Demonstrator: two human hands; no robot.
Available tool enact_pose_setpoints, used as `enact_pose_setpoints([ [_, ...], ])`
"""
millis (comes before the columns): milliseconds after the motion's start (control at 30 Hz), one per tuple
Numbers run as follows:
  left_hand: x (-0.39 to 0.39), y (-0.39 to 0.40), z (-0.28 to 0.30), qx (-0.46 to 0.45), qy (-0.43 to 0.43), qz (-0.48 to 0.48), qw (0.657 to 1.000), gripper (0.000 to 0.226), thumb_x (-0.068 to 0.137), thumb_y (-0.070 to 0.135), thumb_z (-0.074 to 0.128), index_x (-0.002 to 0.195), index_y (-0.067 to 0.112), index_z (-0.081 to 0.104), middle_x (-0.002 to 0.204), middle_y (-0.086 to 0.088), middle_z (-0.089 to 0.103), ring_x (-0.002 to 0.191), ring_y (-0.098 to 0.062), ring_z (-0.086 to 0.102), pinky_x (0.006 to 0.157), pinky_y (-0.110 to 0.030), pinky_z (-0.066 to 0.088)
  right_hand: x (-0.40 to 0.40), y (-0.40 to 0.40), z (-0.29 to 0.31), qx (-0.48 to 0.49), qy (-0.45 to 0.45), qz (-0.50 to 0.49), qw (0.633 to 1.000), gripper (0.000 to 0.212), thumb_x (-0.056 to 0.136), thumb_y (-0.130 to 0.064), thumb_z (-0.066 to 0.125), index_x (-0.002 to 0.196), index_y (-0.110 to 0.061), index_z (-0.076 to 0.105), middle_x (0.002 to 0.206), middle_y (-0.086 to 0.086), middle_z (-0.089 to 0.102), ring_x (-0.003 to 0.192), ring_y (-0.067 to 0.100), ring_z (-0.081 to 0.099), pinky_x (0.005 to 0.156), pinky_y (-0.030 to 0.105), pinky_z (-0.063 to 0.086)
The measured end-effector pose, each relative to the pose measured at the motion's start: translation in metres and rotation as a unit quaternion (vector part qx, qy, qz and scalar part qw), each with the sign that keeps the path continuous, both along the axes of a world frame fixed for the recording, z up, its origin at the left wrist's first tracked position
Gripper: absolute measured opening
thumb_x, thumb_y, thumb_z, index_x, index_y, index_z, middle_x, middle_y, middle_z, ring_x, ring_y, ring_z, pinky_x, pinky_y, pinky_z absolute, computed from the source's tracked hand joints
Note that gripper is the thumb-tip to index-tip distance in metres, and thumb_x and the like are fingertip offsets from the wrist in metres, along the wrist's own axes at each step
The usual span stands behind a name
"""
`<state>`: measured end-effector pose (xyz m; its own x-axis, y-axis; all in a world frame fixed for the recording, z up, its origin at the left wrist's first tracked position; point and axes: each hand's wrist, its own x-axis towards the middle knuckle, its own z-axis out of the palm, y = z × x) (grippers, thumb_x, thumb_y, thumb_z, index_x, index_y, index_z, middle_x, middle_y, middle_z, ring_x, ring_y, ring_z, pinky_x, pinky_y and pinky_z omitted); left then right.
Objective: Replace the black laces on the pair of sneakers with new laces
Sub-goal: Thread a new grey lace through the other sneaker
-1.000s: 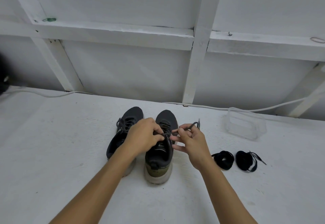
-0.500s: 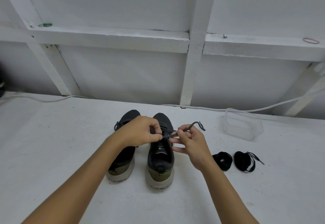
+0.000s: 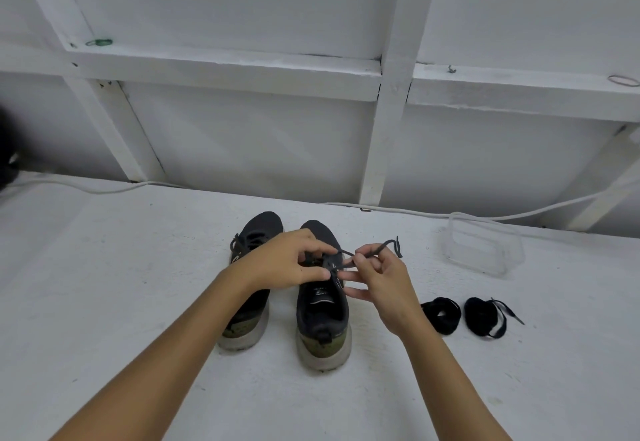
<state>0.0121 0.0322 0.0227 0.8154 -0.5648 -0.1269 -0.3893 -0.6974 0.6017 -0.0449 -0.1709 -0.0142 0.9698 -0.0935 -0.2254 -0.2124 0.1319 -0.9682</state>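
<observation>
While the left hand point(image 3: 287, 260) has shifted off the tongue to pinch the knot on the right sneaker point(image 3: 323, 298), the right hand point(image 3: 377, 277) beside it keeps pinching the old lace point(image 3: 375, 249), so unlacing is barely begun and the new laces point(image 3: 441, 314) wait right of both.

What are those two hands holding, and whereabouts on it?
The right hand pinches the old lace near its free end. The left hand grips the lace at the right sneaker.

- White worktop point(image 3: 104, 302)
- Two dark sneakers point(image 3: 322, 319) side by side
- Two coiled black laces point(image 3: 441, 314) to their right
- Clear plastic container point(image 3: 485, 250)
- White cable point(image 3: 398, 212) along the back edge
</observation>
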Motion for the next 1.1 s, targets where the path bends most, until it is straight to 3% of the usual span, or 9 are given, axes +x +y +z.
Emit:
enact_pose_setpoints([
  [100, 0.001, -0.007, 0.001, 0.047, -0.017, -0.005, 0.999, 0.025, 0.098, 0.045, 0.055, 0.113, 0.034, 0.072, 0.106, 0.01, 0.056, 0.097, -0.003, 0.053, 0.091, -0.03, 0.045, 0.0, -0.001, 0.001, 0.001, -0.003, 0.001, 1.0, 0.004, 0.103, -0.013, 0.056, 0.105, -0.01, 0.058, 0.095, 0.01, 0.076, 0.09, 0.027, 0.075, 0.076, 0.044, 0.063],
  [200, 0.002, -0.011, 0.002, 0.063, -0.035, 0.017, 0.997, 0.029, 0.099, 0.046, 0.052, 0.095, 0.029, 0.075, 0.1, 0.01, 0.056, 0.094, -0.007, 0.054, 0.087, -0.035, 0.046, 0.001, 0.001, 0.001, 0.002, -0.005, 0.003, 1.0, 0.003, 0.103, -0.013, 0.056, 0.105, -0.011, 0.058, 0.094, 0.009, 0.076, 0.09, 0.027, 0.075, 0.073, 0.041, 0.062],
  [300, 0.004, -0.009, 0.005, 0.092, -0.048, 0.002, 0.995, 0.016, 0.096, 0.035, 0.061, 0.103, 0.031, 0.074, 0.101, 0.011, 0.056, 0.094, -0.01, 0.055, 0.087, -0.034, 0.047, 0.002, 0.001, 0.002, 0.003, -0.005, 0.001, 1.0, 0.003, 0.103, -0.012, 0.056, 0.104, -0.011, 0.058, 0.092, 0.009, 0.076, 0.09, 0.027, 0.075, 0.073, 0.041, 0.062],
  [400, 0.002, -0.007, 0.008, 0.085, -0.027, -0.022, 0.996, 0.023, 0.095, 0.026, 0.063, 0.113, 0.037, 0.073, 0.103, 0.012, 0.056, 0.093, -0.008, 0.054, 0.086, -0.029, 0.047, 0.002, 0.001, 0.001, 0.007, -0.004, 0.001, 1.0, 0.003, 0.103, -0.012, 0.056, 0.104, -0.01, 0.058, 0.092, 0.009, 0.075, 0.09, 0.028, 0.075, 0.073, 0.041, 0.062],
  [600, 0.004, -0.009, 0.009, 0.121, -0.049, -0.029, 0.991, 0.013, 0.092, 0.03, 0.06, 0.09, 0.026, 0.072, 0.102, 0.012, 0.053, 0.098, -0.01, 0.05, 0.091, -0.039, 0.047, 0.001, 0.004, 0.001, -0.002, -0.006, 0.002, 1.0, 0.003, 0.103, -0.012, 0.056, 0.104, -0.01, 0.058, 0.092, 0.009, 0.075, 0.088, 0.026, 0.076, 0.073, 0.039, 0.062],
  [733, 0.005, -0.01, 0.013, 0.135, -0.055, -0.027, 0.989, 0.025, 0.093, 0.034, 0.055, 0.074, 0.017, 0.059, 0.098, 0.013, 0.051, 0.101, -0.011, 0.042, 0.091, -0.035, 0.038, 0.0, 0.006, -0.001, -0.009, -0.005, 0.004, 1.0, 0.004, 0.102, -0.009, 0.055, 0.102, -0.01, 0.058, 0.089, 0.009, 0.075, 0.084, 0.025, 0.075, 0.07, 0.034, 0.06],
  [867, 0.005, -0.005, 0.017, 0.111, 0.0, -0.039, 0.993, 0.033, 0.097, 0.043, 0.058, 0.081, 0.015, 0.063, 0.104, 0.01, 0.056, 0.103, -0.009, 0.044, 0.092, -0.034, 0.042, -0.001, 0.006, -0.001, 0.003, 0.0, -0.008, 1.0, 0.004, 0.103, -0.01, 0.054, 0.104, -0.01, 0.058, 0.09, 0.009, 0.075, 0.084, 0.025, 0.076, 0.069, 0.034, 0.06],
  [967, 0.004, -0.002, 0.015, 0.123, -0.006, -0.04, 0.992, 0.026, 0.095, 0.04, 0.062, 0.086, 0.016, 0.068, 0.099, 0.002, 0.064, 0.101, -0.011, 0.048, 0.09, -0.038, 0.046, -0.001, 0.005, 0.0, 0.008, 0.003, -0.009, 1.0, 0.004, 0.103, -0.01, 0.054, 0.104, -0.009, 0.058, 0.091, 0.01, 0.075, 0.085, 0.026, 0.076, 0.069, 0.034, 0.06],
  [1100, 0.003, -0.002, 0.012, 0.169, -0.006, -0.02, 0.985, 0.011, 0.098, 0.034, 0.058, 0.088, 0.029, 0.058, 0.095, 0.007, 0.066, 0.089, -0.016, 0.062, 0.084, -0.036, 0.051, -0.001, 0.006, 0.0, 0.001, 0.003, -0.003, 1.0, 0.005, 0.103, -0.01, 0.054, 0.103, -0.009, 0.058, 0.091, 0.01, 0.075, 0.086, 0.027, 0.076, 0.069, 0.034, 0.06],
])
